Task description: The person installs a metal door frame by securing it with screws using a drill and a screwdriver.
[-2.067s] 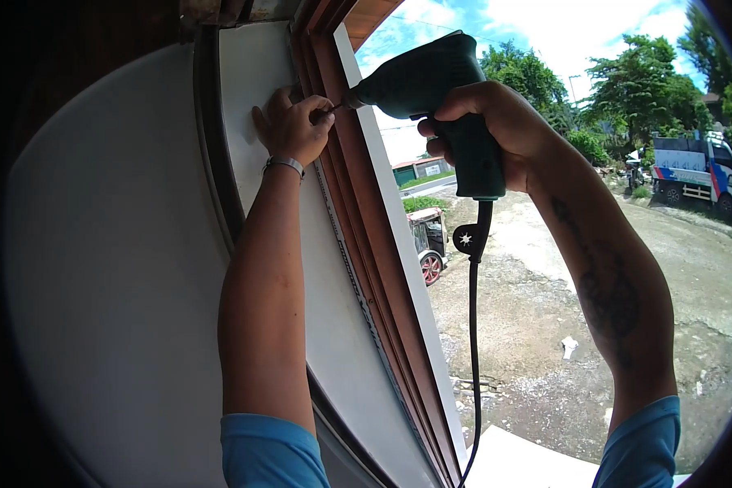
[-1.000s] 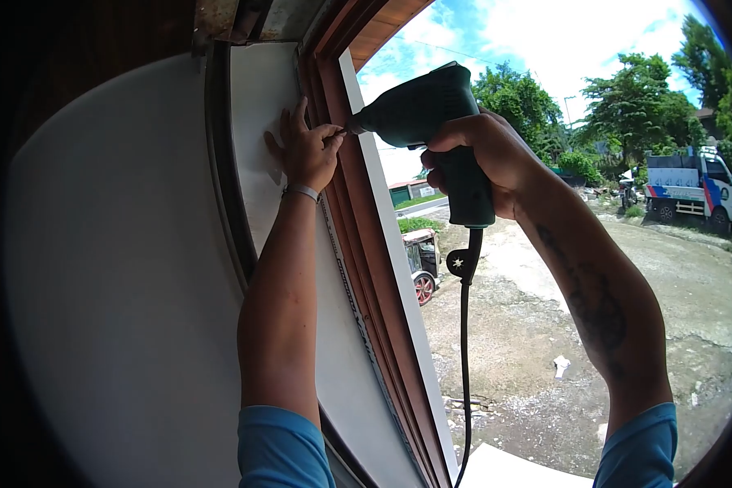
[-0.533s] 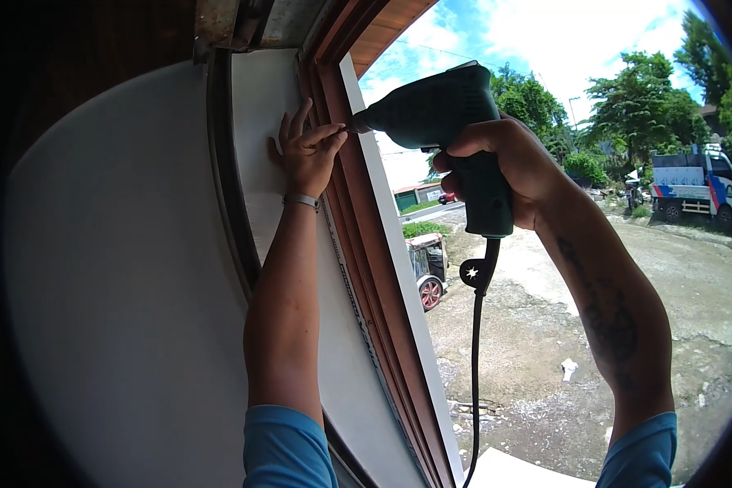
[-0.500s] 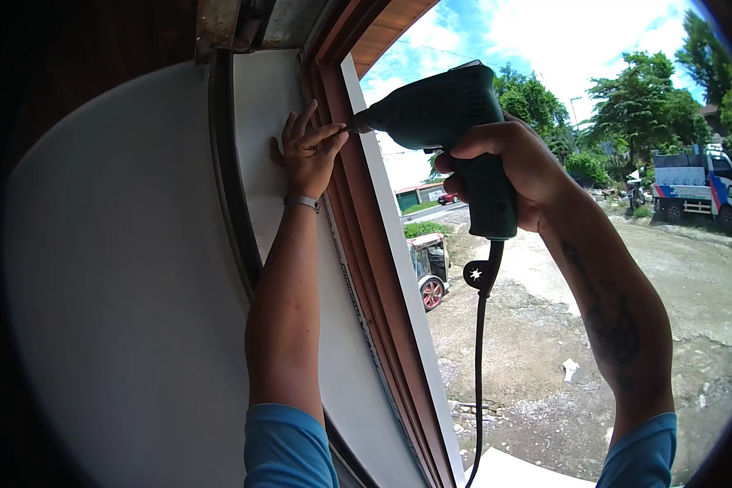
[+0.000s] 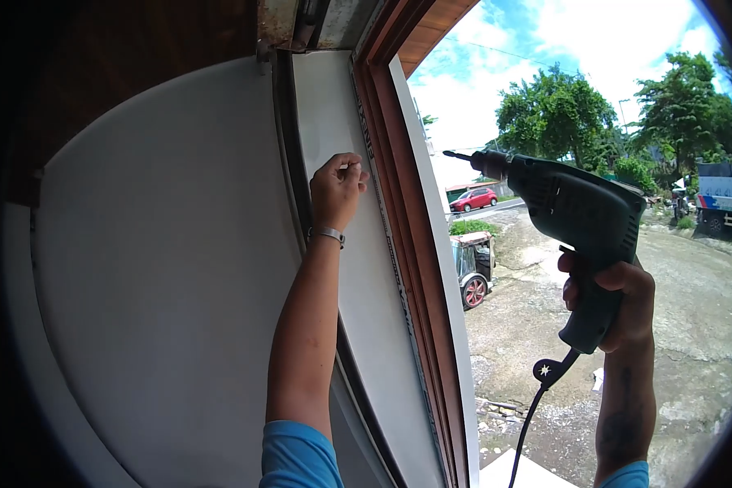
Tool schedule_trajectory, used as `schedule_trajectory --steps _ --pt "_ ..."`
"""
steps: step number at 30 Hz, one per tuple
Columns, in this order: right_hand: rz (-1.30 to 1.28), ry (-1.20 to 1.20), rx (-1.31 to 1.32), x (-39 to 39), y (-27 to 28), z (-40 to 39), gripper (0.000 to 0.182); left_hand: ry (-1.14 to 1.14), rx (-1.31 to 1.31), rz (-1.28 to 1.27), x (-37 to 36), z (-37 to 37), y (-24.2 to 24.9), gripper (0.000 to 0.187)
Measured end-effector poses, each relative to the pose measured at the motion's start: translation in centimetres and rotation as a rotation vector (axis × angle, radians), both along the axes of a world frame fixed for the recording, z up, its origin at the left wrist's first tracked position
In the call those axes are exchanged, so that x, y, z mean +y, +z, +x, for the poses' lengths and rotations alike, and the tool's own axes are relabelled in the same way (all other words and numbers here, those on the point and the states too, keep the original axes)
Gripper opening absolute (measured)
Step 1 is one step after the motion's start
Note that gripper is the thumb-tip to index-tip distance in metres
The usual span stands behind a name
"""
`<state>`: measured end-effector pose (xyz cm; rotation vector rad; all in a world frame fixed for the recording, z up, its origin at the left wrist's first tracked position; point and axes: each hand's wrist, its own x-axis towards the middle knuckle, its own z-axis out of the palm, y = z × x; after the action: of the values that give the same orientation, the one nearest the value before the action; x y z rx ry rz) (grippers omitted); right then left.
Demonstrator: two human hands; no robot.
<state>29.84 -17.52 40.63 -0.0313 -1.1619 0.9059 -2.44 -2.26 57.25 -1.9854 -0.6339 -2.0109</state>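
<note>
Drill: gripped by its handle out in the open doorway side, dark green body [image 5: 581,203] tipped a bit, nose up and aimed at the brown frame [image 5: 400,207].
Bit: fitted in the chuck [image 5: 492,165], and its tip [image 5: 450,153] is held clear of the frame.
Right hand [image 5: 626,297]: wrapped snugly around the drill handle; whether the trigger is squeezed can't be told.
Left hand [image 5: 339,191]: held up by the white panel [image 5: 325,98], kept narrow with fingers curled in; can't be told if anything tiny is pinched.
Cord [image 5: 522,431]: hung down from the handle base.
Outside: a red car [image 5: 474,199] can be seen on the road.
</note>
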Motion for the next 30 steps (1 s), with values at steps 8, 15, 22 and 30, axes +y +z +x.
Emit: schedule_trajectory --steps 8,15,22,30 --pt "-0.022 0.061 0.154 -3.8 -6.3 0.3 0.074 0.708 0.171 -0.225 0.1 1.1 -6.8 0.032" --pt "-0.040 0.021 0.196 -6.2 -9.5 0.1 0.069 0.722 0.107 -0.302 1.2 2.2 -5.6 0.038" --pt "-0.350 0.476 0.279 -5.5 -22.5 -3.0 0.074 -0.607 0.309 -0.801 -9.7 5.3 -26.7 0.069" --pt "-0.570 0.231 -0.768 -11.1 -49.4 -12.2 0.077 -0.692 -0.912 -1.500 -21.2 4.4 -56.5 0.038"
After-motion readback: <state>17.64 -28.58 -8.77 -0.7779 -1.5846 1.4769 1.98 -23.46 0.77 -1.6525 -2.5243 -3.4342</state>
